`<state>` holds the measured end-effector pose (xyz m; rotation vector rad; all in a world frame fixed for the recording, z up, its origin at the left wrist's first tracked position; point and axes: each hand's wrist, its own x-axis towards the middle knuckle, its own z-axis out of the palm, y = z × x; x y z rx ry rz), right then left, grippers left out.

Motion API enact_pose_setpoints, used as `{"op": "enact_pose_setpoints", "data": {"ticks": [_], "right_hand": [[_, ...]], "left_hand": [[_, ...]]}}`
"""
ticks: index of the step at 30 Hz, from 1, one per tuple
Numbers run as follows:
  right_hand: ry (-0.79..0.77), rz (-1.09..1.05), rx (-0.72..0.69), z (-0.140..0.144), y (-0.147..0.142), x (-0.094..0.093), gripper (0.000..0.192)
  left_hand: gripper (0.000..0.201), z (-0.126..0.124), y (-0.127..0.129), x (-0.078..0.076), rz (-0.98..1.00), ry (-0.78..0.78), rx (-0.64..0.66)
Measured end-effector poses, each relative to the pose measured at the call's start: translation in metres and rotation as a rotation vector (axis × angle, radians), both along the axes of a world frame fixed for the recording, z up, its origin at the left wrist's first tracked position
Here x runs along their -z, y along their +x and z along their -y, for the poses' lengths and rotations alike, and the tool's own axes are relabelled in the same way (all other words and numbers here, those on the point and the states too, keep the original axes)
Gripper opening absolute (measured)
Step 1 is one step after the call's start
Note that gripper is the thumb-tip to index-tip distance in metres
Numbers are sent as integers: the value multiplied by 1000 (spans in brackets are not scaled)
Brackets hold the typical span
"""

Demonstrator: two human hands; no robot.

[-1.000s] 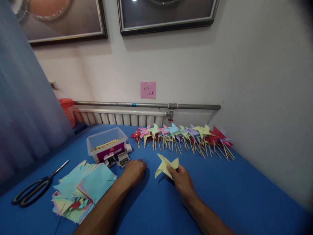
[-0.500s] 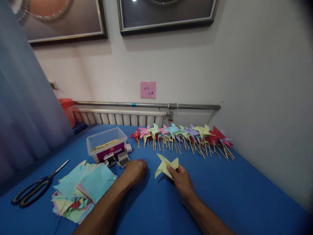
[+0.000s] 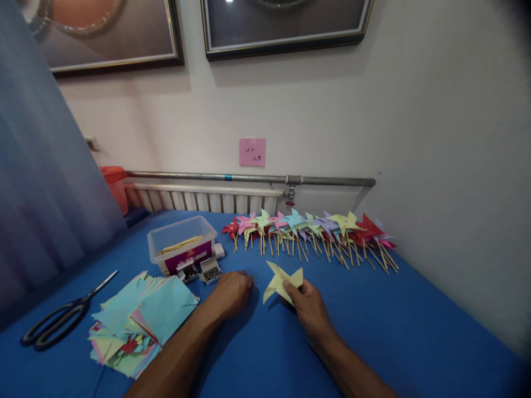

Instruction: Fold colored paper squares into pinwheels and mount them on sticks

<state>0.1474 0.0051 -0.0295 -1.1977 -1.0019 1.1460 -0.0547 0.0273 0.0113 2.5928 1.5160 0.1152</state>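
While both hands rest low on the blue worktop (image 3: pixel 398 326), entries as follows.

Right hand: right hand (image 3: pixel 309 307) holds a yellow folded paper (image 3: pixel 282 282), fingers pinched narrow on its lower right edge; the paper is lifted partly off the cloth.

Left hand: left hand (image 3: pixel 230 293) lies knuckles up, curled loosely, just left of the paper and just in front of the small open boxes (image 3: pixel 199 272). Cannot tell whether anything sits under the fingers.

Paper location: centre of the worktop, between the two hands, apart from the finished row.

Risk 1: my judgement, the folded points could spring open if the pinch slackens, since only one edge is held.

Risk 2: the small boxes sit near the left knuckles; a sideways nudge could tip them and scatter their contents.

Risk 3: the paper stack (image 3: pixel 139 320) is loose and fanned; a forearm sweep could slide sheets off the near edge.

Container A: clear plastic tub (image 3: pixel 182 243), open top, holding thin wooden sticks and a purple-labelled pack.

Container B: the two small boxes, open, holding small dark metal bits; too small to identify.

Container C: red basket (image 3: pixel 114 185) far left by the radiator, contents hidden.

Other: row of pinwheels (image 3: pixel 309 232) on sticks along the wall; scissors (image 3: pixel 62 318) far left, closed.
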Motion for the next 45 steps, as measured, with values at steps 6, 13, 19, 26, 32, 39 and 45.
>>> {"op": "enact_pose_setpoints", "data": {"ticks": [6, 13, 19, 26, 32, 39, 45], "right_hand": [[9, 3, 1, 2, -1, -2, 41], [21, 19, -10, 0, 0, 1, 43], [41, 77, 9, -1, -2, 3, 44], [49, 19, 32, 3, -9, 2, 47], [79, 41, -8, 3, -11, 8, 43], [77, 1, -51, 6, -17, 4, 42], [93, -8, -108, 6, -15, 6, 46]], "left_hand": [[23, 0, 1, 2, 28, -28, -6], [17, -1, 3, -4, 492, 2, -32], [15, 20, 26, -11, 707, -13, -9], [8, 20, 47, 4, 1114, -195, -288], [7, 20, 53, 8, 1396, -415, -293], [8, 17, 54, 14, 1356, -365, -268], [15, 15, 53, 18, 1464, -498, -299]]}}
